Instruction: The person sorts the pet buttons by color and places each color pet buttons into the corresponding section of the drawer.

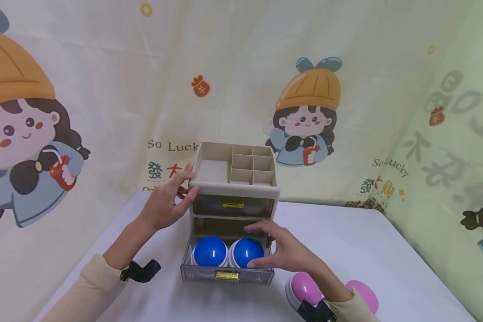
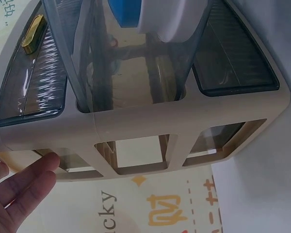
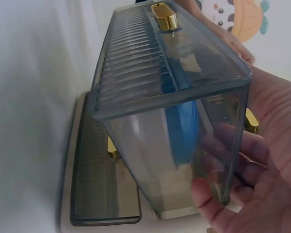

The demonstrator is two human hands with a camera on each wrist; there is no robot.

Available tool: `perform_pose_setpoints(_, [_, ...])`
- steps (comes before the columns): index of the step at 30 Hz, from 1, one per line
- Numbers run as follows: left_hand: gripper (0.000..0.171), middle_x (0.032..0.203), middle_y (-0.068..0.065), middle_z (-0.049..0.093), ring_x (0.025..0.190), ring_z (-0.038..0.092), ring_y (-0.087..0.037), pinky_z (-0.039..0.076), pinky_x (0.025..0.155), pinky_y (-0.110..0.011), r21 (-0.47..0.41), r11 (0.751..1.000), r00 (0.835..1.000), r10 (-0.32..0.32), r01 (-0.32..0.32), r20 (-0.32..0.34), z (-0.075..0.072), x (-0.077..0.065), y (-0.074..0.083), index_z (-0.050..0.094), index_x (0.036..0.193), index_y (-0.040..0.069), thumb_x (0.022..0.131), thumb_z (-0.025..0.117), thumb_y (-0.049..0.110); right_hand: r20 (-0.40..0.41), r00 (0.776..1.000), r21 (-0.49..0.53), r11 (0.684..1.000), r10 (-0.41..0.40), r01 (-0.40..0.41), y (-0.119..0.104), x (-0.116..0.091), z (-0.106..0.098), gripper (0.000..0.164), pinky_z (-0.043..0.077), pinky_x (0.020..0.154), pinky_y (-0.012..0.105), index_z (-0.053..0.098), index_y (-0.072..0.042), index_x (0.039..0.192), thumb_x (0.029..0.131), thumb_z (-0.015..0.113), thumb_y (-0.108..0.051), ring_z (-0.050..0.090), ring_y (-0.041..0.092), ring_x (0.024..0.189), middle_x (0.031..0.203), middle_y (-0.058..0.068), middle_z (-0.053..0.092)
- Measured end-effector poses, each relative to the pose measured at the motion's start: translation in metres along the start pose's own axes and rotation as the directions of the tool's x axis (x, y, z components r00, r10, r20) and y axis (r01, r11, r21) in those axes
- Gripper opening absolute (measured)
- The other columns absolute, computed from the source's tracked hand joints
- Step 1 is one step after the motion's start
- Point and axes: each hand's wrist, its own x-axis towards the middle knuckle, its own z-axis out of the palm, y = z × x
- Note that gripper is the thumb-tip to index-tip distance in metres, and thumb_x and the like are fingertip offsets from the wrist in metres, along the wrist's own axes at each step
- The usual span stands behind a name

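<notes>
The left hand (image 1: 165,203), fingers spread, touches the box (image 1: 235,191), probably for steadying it, while the right hand (image 1: 290,248), also spread, is at the open drawer (image 1: 195,274) with blue balls (image 1: 210,252).

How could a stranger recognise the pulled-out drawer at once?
Find the beige organizer standing on the white table. On its front, look for the middle drawer. It alone sticks out, showing two blue domes, while the upper drawer and lower drawer are closed.

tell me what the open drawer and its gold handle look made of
The open drawer is probably glossy smoke-tinted plastic: a blue dome shows through its side. Its gold handle has bright highlights, suggesting polished metal or metallic-coated plastic; can't tell which.
</notes>
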Motion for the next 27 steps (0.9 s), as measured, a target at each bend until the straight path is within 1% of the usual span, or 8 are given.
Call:
perform_pose_setpoints(3, [0.047,0.146,-0.005,0.045,0.083,0.071,-0.018,0.054,0.058,-0.023,-0.005,1.0,1.0,0.003,-0.003,0.003,0.001,0.0,0.001,0.05,0.134,0.014,0.092,0.061,0.03,-0.042,0.999,0.043,0.999,-0.013,0.014,0.002,-0.003,0.001,0.061,0.05,0.087,0.034,0.055,-0.018,0.13,0.077,0.079,-0.037,0.052,0.015,0.116,0.127,-0.008,0.057])
perform_pose_setpoints(6, [0.046,0.147,-0.004,0.044,0.083,0.071,-0.018,0.054,0.058,-0.023,-0.009,1.0,1.0,0.001,-0.001,0.005,0.001,0.0,0.001,0.05,0.133,0.015,0.091,0.061,0.03,-0.094,0.996,0.116,0.993,0.004,0.007,0.005,-0.006,0.001,0.056,0.051,0.087,0.035,0.057,-0.015,0.128,0.079,0.078,-0.031,0.054,0.016,0.115,0.128,0.0,0.059])
perform_pose_setpoints(10, [0.047,0.145,-0.005,0.046,0.083,0.071,-0.017,0.054,0.059,-0.022,-0.005,1.0,1.0,-0.004,0.004,-0.003,0.0,0.0,0.002,0.05,0.134,0.015,0.091,0.061,0.03,-0.135,0.99,0.269,0.963,0.045,-0.007,0.007,-0.009,0.0,0.049,0.051,0.088,0.038,0.057,-0.012,0.127,0.082,0.075,-0.022,0.054,0.025,0.116,0.127,0.011,0.059])
perform_pose_setpoints(14, [0.047,0.145,-0.006,0.046,0.082,0.071,-0.018,0.054,0.058,-0.023,-0.003,1.0,1.0,-0.003,0.003,-0.004,0.0,-0.001,0.002,0.049,0.134,0.014,0.091,0.061,0.029,-0.148,0.987,0.44,0.898,0.063,0.008,0.01,-0.013,0.0,0.041,0.05,0.091,0.034,0.057,-0.009,0.127,0.088,0.068,-0.014,0.052,0.038,0.116,0.125,0.019,0.057])
perform_pose_setpoints(17, [0.047,0.145,-0.006,0.046,0.082,0.071,-0.018,0.055,0.058,-0.024,-0.009,1.0,1.0,-0.006,0.006,-0.003,0.0,-0.001,0.002,0.049,0.134,0.014,0.091,0.062,0.028,-0.153,0.985,0.562,0.827,0.076,0.024,0.01,-0.016,0.0,0.037,0.05,0.088,0.03,0.054,-0.003,0.128,0.092,0.06,-0.01,0.052,0.038,0.113,0.124,0.023,0.055])
perform_pose_setpoints(21, [0.046,0.146,-0.005,0.045,0.082,0.071,-0.019,0.055,0.058,-0.025,-0.014,1.0,1.0,-0.011,0.011,-0.006,0.0,-0.002,0.002,0.05,0.134,0.014,0.091,0.061,0.028,-0.138,0.985,0.662,0.749,0.105,0.013,0.009,-0.018,-0.003,0.037,0.05,0.082,0.026,0.049,0.002,0.131,0.097,0.053,-0.01,0.051,0.034,0.112,0.125,0.019,0.055])
perform_pose_setpoints(22, [0.046,0.146,-0.005,0.045,0.082,0.071,-0.019,0.055,0.058,-0.025,-0.013,1.0,1.0,-0.011,0.011,-0.005,0.0,-0.002,0.002,0.05,0.133,0.014,0.091,0.061,0.029,-0.134,0.984,0.676,0.736,0.113,0.007,0.008,-0.019,-0.004,0.037,0.049,0.082,0.026,0.048,0.002,0.132,0.097,0.053,-0.01,0.051,0.035,0.113,0.125,0.019,0.055])
perform_pose_setpoints(27, [0.047,0.146,-0.006,0.045,0.082,0.071,-0.018,0.055,0.058,-0.024,-0.007,1.0,1.0,-0.005,0.005,-0.005,0.001,-0.001,0.002,0.049,0.134,0.014,0.091,0.061,0.029,-0.136,0.978,0.705,0.709,0.159,-0.017,0.003,-0.024,-0.005,0.037,0.05,0.081,0.025,0.048,0.004,0.131,0.097,0.052,-0.01,0.052,0.03,0.112,0.123,0.014,0.057])
